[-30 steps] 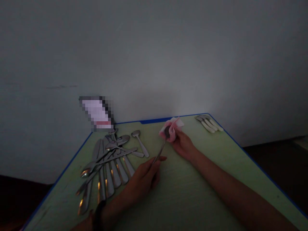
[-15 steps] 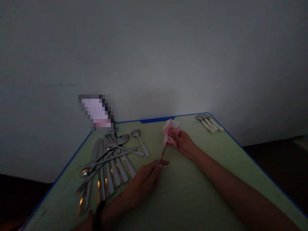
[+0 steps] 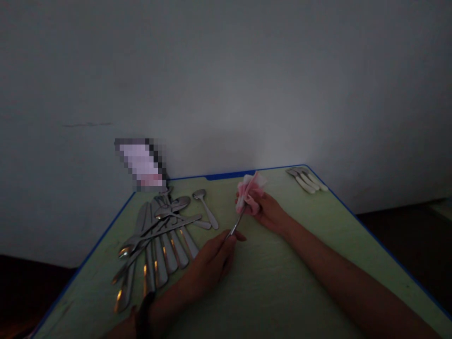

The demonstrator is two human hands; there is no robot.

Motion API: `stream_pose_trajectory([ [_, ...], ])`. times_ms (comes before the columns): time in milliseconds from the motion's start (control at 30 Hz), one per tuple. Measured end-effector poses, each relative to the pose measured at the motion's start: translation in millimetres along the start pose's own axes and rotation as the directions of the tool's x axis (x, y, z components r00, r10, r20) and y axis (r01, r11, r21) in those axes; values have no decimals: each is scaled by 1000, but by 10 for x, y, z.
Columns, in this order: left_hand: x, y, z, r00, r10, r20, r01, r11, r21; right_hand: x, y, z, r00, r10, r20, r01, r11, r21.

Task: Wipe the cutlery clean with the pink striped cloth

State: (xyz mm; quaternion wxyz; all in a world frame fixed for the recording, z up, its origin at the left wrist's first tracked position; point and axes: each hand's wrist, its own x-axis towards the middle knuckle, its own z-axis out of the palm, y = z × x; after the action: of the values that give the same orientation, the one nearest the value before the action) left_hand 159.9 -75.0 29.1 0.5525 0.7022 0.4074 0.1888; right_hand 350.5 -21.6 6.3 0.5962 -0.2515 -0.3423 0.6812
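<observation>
My left hand (image 3: 213,261) pinches the handle end of a metal spoon (image 3: 237,222) that slants up to the right over the green table (image 3: 282,292). My right hand (image 3: 269,212) is closed on a pink cloth (image 3: 250,190), which is wrapped round the spoon's bowl and hides it. Both hands sit near the middle of the table, the right one farther back.
A pile of several metal spoons and knives (image 3: 160,240) lies at the left. A few white-handled utensils (image 3: 308,180) rest at the far right corner. A blurred-out object (image 3: 141,165) stands at the back left against the wall. The table has a blue rim (image 3: 229,175).
The spoon's bowl was bare in the cloth a second ago; now the cloth covers it. My right hand and the cloth have twisted slightly, and my left hand shifted a little.
</observation>
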Motion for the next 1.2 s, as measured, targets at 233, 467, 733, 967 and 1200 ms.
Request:
stream_pose_trajectory([
  [233,-41,38,-5,998,50,24,-53,982,183,-21,-1,-28,998,57,-26,-59,994,-87],
  [467,-27,72,-19,998,31,49,-40,983,177,-2,-14,-41,996,-39,-83,34,998,-52],
  [733,-41,54,-16,998,30,48,-36,991,132,-8,-21,-73,997,0,-76,-1,1000,-11],
  [967,-25,65,-25,998,37,57,-45,989,143,-25,5,30,988,-49,-147,45,998,-32],
  [1200,-23,34,-2,998,30,60,-32,999,36,-14,-7,69,982,-85,-168,79,996,-42],
])
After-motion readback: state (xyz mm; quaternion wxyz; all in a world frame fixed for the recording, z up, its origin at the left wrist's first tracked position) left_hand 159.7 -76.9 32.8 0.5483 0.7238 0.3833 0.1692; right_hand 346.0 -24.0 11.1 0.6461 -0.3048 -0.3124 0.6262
